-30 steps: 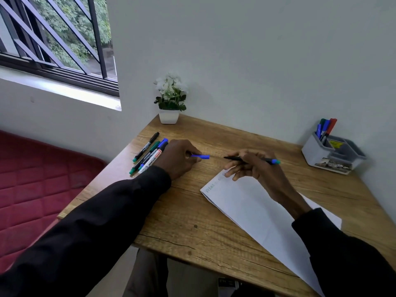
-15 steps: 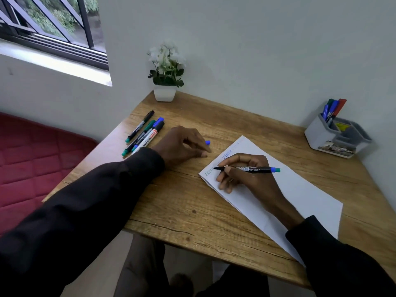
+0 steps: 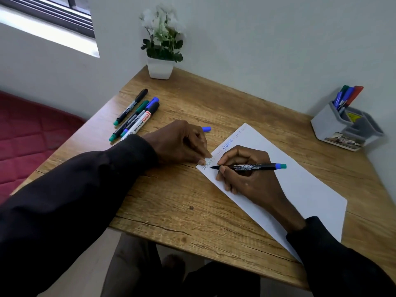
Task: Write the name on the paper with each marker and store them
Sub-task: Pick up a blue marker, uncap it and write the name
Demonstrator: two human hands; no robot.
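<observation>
A white paper lies slanted on the wooden desk, with a name written several times along its upper left edge. My right hand grips a black marker with a blue and teal end; its tip touches the paper near the left corner. My left hand holds a blue cap in its curled fingers, and its fingertips press the paper's corner. Several markers lie side by side at the desk's left.
A grey organiser at the right edge by the wall holds several markers. A small white pot with a plant stands at the back. A red mattress lies left of the desk.
My right hand brought the marker down from above the desk onto the paper's left corner. My left hand slid right with the cap until its fingertips reached the paper.
</observation>
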